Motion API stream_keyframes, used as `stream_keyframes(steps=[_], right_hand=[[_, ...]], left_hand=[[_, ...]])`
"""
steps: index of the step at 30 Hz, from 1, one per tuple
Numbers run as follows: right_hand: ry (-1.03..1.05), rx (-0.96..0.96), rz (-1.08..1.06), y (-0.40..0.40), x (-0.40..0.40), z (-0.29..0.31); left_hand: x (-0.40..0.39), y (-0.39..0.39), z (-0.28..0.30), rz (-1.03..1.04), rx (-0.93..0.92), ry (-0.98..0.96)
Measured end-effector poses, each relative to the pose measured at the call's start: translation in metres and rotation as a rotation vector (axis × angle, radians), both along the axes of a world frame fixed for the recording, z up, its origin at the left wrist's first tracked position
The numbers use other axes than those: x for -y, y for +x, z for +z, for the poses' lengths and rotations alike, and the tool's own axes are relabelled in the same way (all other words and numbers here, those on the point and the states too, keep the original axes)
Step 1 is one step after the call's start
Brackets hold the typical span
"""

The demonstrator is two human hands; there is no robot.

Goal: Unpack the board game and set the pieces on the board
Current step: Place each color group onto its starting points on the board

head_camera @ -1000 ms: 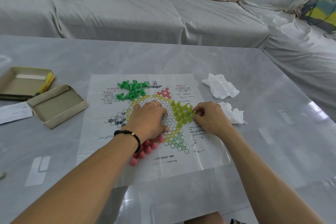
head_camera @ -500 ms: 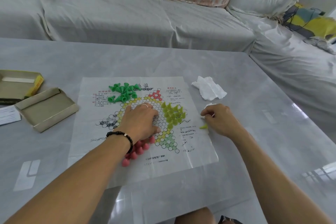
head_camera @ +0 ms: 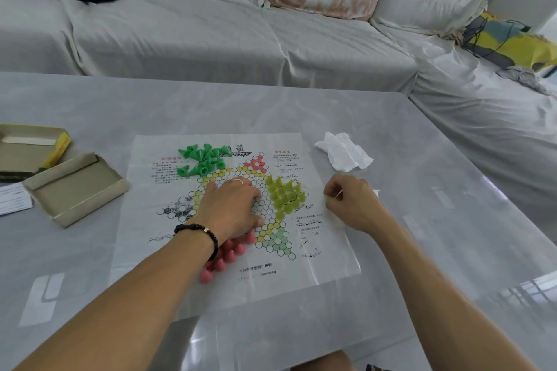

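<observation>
Head view. A paper game board [head_camera: 235, 286] is laid flat on a grey marble-look table [head_camera: 422, 265]. The left hand [head_camera: 232, 208] is pressed palm-down on the middle of the printed hexagon grid, fingers spread and straight, nothing held; a ring is worn on one finger and a black bead bracelet [head_camera: 199, 233] on the wrist.

The right hand [head_camera: 351, 200] is held at the board's right edge, fingers curled inward; a small yellow-green piece [head_camera: 326, 197] is pinched at the fingertips, only a sliver of it being visible.

Between the two hands, a cluster of yellow-green pieces [head_camera: 284, 196] is stood upright on the grid. Beyond the left hand, a heap of green pieces [head_camera: 203, 159] is piled on the board's far left part, several tipped over. Beneath and behind the left wrist, pink pieces [head_camera: 224, 256] are grouped, partly hidden by the forearm.

Beyond the right hand, a crumpled white tissue [head_camera: 343, 155] is lying on the table. Well to the left of the left hand, two open box halves [head_camera: 75, 187] are set down, one overlapping the other, with a white paper slip [head_camera: 13, 199] beside them. A cloth-covered sofa [head_camera: 211, 27] is seen behind the table.
</observation>
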State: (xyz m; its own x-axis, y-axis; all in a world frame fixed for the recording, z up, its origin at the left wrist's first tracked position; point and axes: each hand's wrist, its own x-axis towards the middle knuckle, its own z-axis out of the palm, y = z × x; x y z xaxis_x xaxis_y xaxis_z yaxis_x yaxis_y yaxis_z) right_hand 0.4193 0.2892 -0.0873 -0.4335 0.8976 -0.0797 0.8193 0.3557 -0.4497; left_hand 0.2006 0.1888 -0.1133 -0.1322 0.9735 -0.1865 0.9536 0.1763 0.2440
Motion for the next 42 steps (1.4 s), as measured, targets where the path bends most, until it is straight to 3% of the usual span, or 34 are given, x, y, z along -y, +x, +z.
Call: stream_keyframes(steps=[8, 22, 33, 42], right_hand=[[0.051, -0.194, -0.030, -0.021, -0.009, -0.016], [0.005, -0.186, -0.034, -0.027, -0.010, -0.026], [0.009, -0.049, 0.028, -0.028, -0.006, -0.019], [0.209, -0.086, 0.135, -0.067, 0.008, 0.010]], left_hand=[[-0.002, 0.000, 0.001, 0.003, -0.016, 0.022], [-0.001, -0.003, 0.000, -0.010, -0.076, 0.038], [0.004, -0.008, 0.002, -0.025, -0.041, 0.068], [0.032, -0.039, 0.016, 0.041, -0.015, 0.185]])
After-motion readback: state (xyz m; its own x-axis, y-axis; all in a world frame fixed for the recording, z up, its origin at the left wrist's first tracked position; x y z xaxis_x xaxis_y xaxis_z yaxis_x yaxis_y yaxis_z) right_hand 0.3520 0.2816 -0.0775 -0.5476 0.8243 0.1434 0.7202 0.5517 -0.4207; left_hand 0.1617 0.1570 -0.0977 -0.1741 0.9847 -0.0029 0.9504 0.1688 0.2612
